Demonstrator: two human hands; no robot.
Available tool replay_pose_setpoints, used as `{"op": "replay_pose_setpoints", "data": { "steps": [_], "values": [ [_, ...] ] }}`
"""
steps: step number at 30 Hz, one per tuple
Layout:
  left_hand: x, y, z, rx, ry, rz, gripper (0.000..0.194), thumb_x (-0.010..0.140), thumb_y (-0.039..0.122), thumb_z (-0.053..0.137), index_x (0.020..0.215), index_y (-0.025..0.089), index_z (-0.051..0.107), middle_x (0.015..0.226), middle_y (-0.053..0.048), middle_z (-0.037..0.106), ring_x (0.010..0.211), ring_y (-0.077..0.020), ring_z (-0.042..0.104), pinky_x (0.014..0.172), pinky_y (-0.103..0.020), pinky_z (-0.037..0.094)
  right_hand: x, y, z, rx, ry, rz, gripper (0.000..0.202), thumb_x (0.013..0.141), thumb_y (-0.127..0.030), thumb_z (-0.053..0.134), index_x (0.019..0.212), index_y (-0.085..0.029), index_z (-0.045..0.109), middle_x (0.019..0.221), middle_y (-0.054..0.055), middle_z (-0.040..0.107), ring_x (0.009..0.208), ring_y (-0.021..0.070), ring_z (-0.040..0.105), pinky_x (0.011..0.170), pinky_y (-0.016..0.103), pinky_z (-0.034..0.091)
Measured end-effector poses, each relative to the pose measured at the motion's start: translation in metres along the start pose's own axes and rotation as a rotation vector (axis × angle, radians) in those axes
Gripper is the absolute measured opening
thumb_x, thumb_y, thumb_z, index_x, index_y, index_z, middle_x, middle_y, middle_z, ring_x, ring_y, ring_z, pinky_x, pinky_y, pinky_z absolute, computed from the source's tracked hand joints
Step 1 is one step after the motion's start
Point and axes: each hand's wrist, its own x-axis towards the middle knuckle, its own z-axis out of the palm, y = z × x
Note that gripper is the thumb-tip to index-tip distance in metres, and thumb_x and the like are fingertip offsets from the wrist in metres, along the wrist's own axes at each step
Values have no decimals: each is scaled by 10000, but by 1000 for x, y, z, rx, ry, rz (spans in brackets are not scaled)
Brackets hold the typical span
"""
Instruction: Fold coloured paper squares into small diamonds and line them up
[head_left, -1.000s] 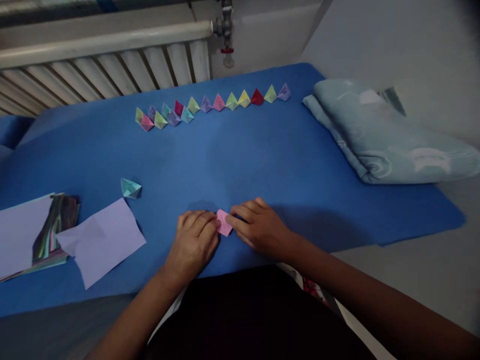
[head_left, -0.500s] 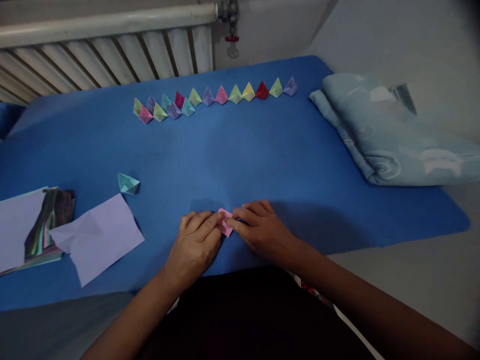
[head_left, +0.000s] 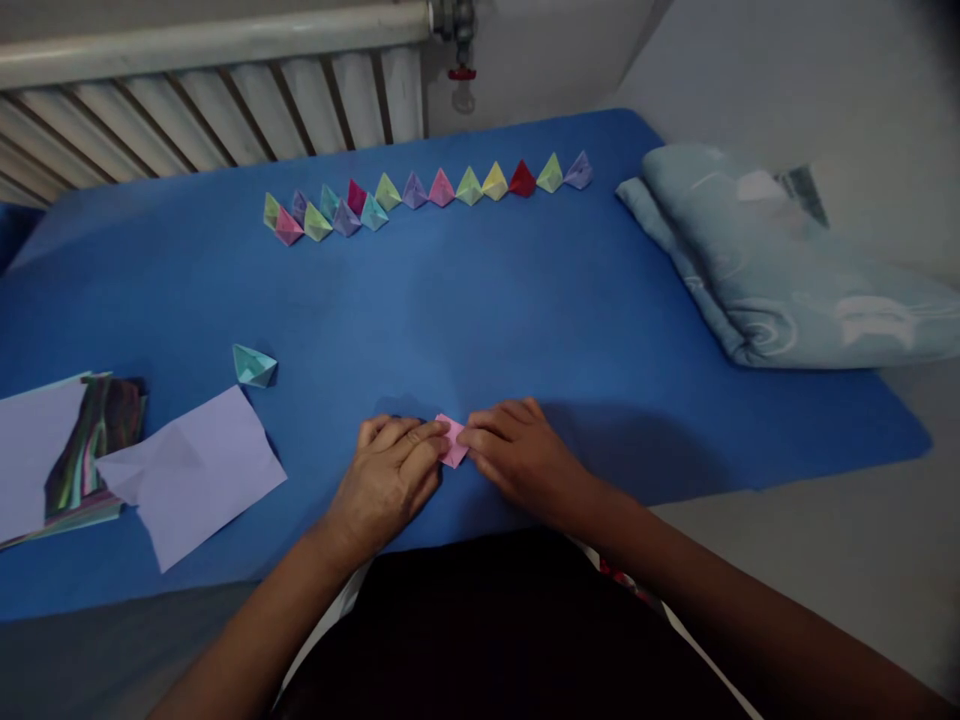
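Note:
A small folded square of pink paper (head_left: pixel 454 443) lies on the blue surface, close to its front edge. My left hand (head_left: pixel 394 475) grips its left side, fingertips resting on top. On the opposite corner, my right hand (head_left: pixel 521 450) has its thumb and fingers closed on the paper. The parts of the pink paper under the fingertips are hidden. To the left lies a loose lilac sheet (head_left: pixel 202 470) with a torn or notched corner. Just beyond that sheet sits a turquoise paper boat (head_left: pixel 254 366).
Several coloured paper boats (head_left: pixel 441 188) stand in a row along the far side of the blue surface (head_left: pixel 495 310). A stack of paper (head_left: pixel 34 450) lies at the left, and a folded light-blue blanket (head_left: pixel 787 270) at the right. Behind is a white radiator (head_left: pixel 225 110).
My right fingers have shifted slightly and more of the pink paper's face shows between the hands. The whole view has moved a little; the boats and sheets stay put.

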Motion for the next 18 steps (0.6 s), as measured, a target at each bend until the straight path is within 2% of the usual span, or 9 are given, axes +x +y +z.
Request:
{"op": "replay_pose_setpoints", "data": {
  "steps": [8, 12, 18],
  "values": [
    [-1, -1, 2, 24, 35, 21, 208, 883, 146, 542, 1064, 205, 626, 1131, -56, 693, 976, -214, 598, 885, -407, 375, 2, -1, -4, 44, -14, 74, 181, 915, -172, 490, 955, -208, 662, 916, 41, 660, 823, 167, 515, 772, 332, 336],
    [1, 1, 0, -10, 41, -39, 220, 901, 170, 523, 1103, 206, 599, 1074, -53, 711, 953, -204, 610, 869, -398, 374, 2, -1, -5, 48, -12, 86, 144, 908, -185, 520, 936, -199, 660, 909, 41, 667, 825, 169, 521, 769, 331, 335],
    [7, 5, -1, -54, 48, -118, 138, 912, 228, 523, 991, 202, 634, 1063, -55, 710, 936, -209, 609, 843, -397, 363, 4, -1, -4, 53, -14, 102, 175, 937, -229, 504, 882, -184, 664, 860, 37, 668, 808, 163, 536, 778, 328, 330]
  ]
}}
